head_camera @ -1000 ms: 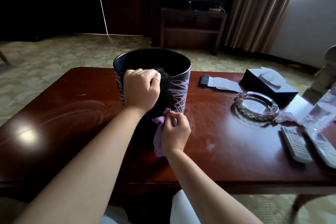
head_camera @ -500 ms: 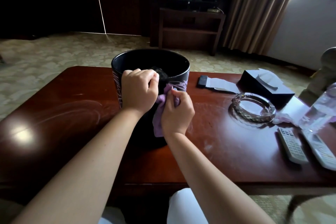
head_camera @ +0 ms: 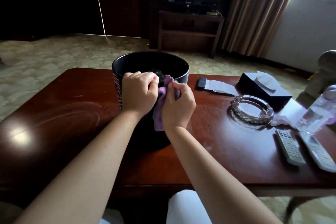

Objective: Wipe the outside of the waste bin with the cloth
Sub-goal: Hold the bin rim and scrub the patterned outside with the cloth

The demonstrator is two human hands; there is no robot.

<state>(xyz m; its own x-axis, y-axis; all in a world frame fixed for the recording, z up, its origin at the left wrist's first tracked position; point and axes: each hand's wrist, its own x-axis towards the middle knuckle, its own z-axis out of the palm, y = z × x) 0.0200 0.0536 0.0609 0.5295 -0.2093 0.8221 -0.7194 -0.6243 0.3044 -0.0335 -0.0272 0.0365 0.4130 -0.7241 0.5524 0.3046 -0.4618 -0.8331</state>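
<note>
Looking at the table [head_camera: 76, 114] first; the waste bin [head_camera: 116, 82] stands upright on it, dead ahead of you, long axis vertical; your left hand [head_camera: 139, 92] is clenched over the near rim, steadying it; your right hand [head_camera: 177, 107] grasps the purple cloth [head_camera: 159, 114] against the near wall just under the rim, so I'd guess the next stroke runs downward.

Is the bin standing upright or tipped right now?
Upright: the waste bin rests on the table, its open rim facing up, gripped by the left hand.
</note>
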